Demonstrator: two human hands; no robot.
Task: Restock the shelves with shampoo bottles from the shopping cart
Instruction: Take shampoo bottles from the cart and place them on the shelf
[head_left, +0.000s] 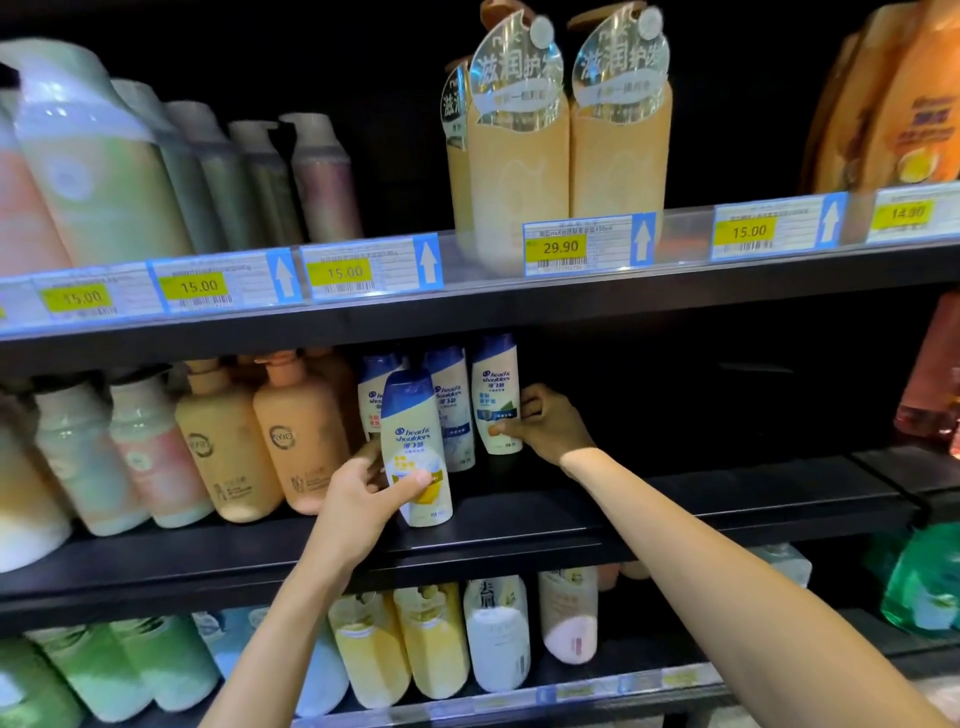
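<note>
While the left grip is wrapped round a yellow-label Head & Shoulders bottle at the front of the middle shelf, the right grip pinches a green-label Head & Shoulders bottle further back on the same shelf.

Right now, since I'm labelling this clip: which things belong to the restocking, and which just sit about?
In the job: left hand holding the front shampoo bottle; right hand holding the rightmost shampoo bottle; middle shelf.
Just there: peach pump bottles; price tags; yellow bottles below.
</note>
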